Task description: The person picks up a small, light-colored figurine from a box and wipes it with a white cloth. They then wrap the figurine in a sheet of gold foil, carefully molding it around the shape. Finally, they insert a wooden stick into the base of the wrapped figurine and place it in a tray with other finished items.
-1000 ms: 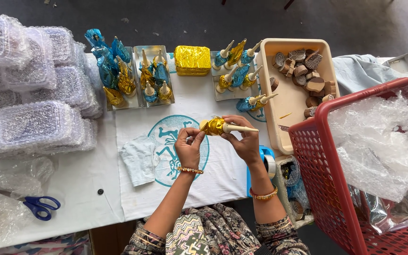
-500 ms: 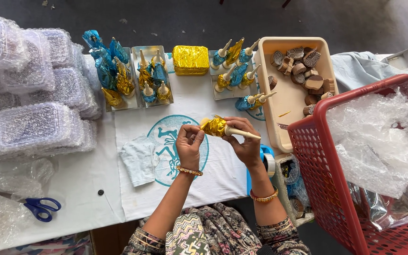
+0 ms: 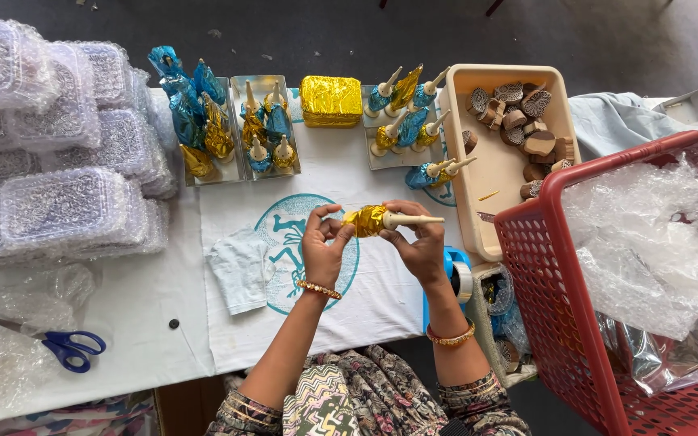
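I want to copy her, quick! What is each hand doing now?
Left hand: closed on the gold foil end of the foil-wrapped wooden-handled piece.
Right hand: closed on the same piece, by its handle.

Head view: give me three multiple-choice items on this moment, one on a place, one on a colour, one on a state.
1. Where do the scissors lie?
A. in the red basket
B. on the table's near left corner
C. in the beige tray

2. What colour is the foil on the piece held in both hands?
A. gold
B. blue
C. green

3. How is that piece held?
A. lying loose on the cloth
B. in one hand only
C. between the left hand and the right hand, above the cloth

Answers:
1 B: the blue handles lie beside bubble wrap at the left.
2 A: the wrap shines yellow-gold.
3 C: fingers of both hands grip it.
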